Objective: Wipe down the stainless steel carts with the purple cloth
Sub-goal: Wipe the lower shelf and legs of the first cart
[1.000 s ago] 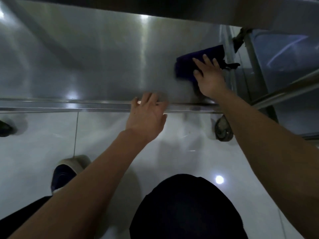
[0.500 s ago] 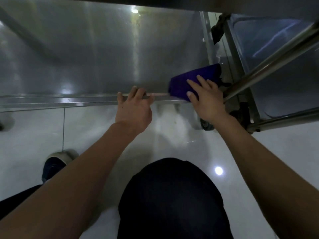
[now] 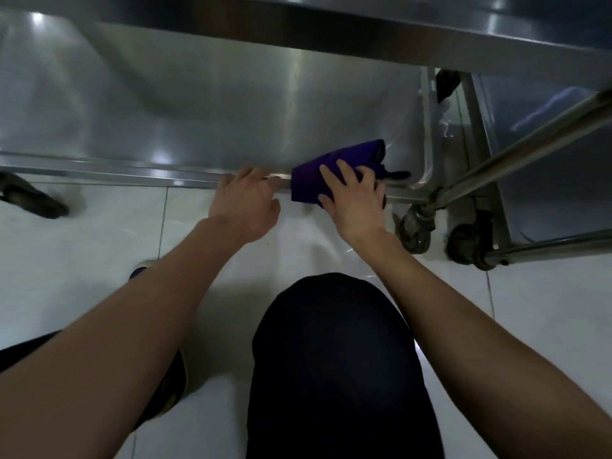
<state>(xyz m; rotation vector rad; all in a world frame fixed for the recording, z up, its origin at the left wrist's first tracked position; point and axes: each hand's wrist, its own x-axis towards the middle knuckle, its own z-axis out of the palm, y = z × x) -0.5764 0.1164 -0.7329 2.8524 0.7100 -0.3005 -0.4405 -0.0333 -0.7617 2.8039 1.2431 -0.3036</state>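
Observation:
The stainless steel cart's lower shelf [image 3: 198, 104] fills the upper half of the view, with its front rim running left to right. A folded purple cloth [image 3: 308, 180] lies over that rim near the shelf's right corner. My right hand [image 3: 354, 200] presses on the cloth with spread fingers, the thumb wrapped round its near edge. My left hand [image 3: 246, 203] holds the rim just left of the cloth, its fingers curled over the edge.
A second cart [image 3: 546, 154] stands at the right, with slanted steel bars and dirty caster wheels [image 3: 415, 233] beside my right hand. White tiled floor [image 3: 99, 243] lies below. My dark-trousered knee [image 3: 334, 359] is at the bottom centre, and a dark wheel [image 3: 29, 197] sits at far left.
My right hand has drawn the cloth from the far right of the shelf toward me, onto the front rim. My left hand stays on the rim.

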